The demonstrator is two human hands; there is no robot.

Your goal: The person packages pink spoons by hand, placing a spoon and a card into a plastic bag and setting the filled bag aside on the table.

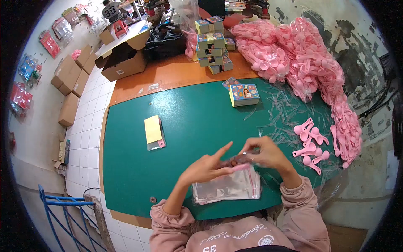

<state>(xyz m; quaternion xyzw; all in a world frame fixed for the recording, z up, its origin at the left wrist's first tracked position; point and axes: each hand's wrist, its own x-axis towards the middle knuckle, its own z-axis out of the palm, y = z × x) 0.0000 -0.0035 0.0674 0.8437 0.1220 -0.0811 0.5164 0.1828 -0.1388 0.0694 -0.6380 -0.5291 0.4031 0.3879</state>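
Note:
Over the front of the green table, my left hand [208,167] and my right hand [265,156] meet. A pink plastic spoon [241,167], partly hidden and blurred, lies between them at my left thumb and fingers; the left index finger points outward. My right fingers are pinched together on something I cannot make out at the spoon's upper side. Just beneath both hands lies a stack of clear plastic bags [224,187]. Farther left on the table is a filled clear bag with a yellow card [153,131] and a bit of pink at its lower corner.
Loose pink spoons [310,145] lie at the right, beside scattered clear plastic strips [279,109]. Large bags of pink spoons [294,50] line the right edge. A stack of printed cards [244,95] sits mid-table; banded card stacks [212,44] and a cardboard box [124,65] stand behind.

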